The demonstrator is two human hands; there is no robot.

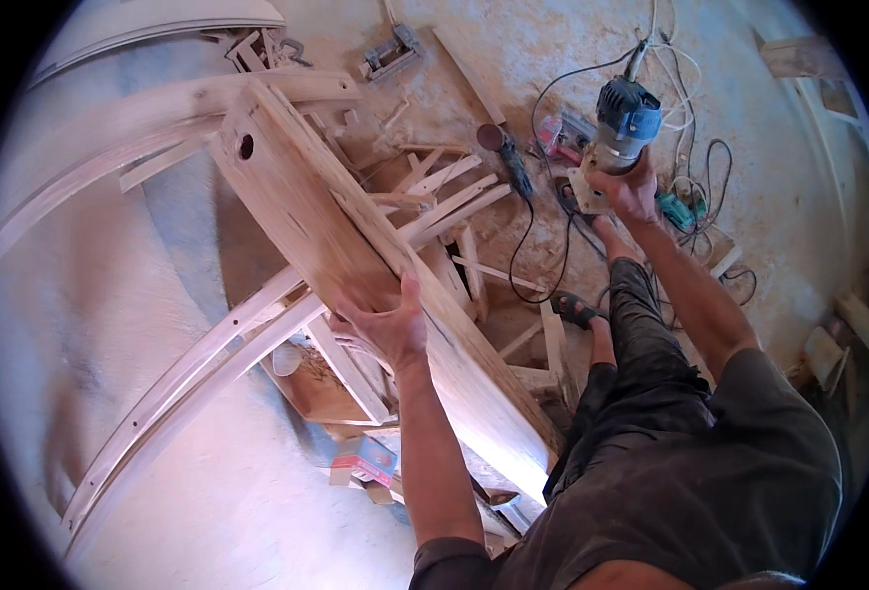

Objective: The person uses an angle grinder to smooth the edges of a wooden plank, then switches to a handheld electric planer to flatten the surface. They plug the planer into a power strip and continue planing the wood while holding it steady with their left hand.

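Note:
My left hand (387, 324) grips the edge of a long wooden beam (306, 221), thumb on top and fingers reaching over its face. The beam slants from upper left toward my waist, with a dark round hole near its far end. It lies across curved wooden strips (228, 320). Out to the right, my right hand (633, 190) is closed around the lower body of a corded trim router (627, 123), black on top and silver below. The router's pale base plate (589, 192) points down and left, apart from the beam. Its cord runs upward.
Offcuts (449, 187) pile up beyond the beam. On the dusty floor lie an angle grinder (508, 157), a green power tool (680, 209), a nail gun (392, 54) and tangled cords (695, 177) near my feet. A small red-and-blue box (365, 459) sits left of my left forearm.

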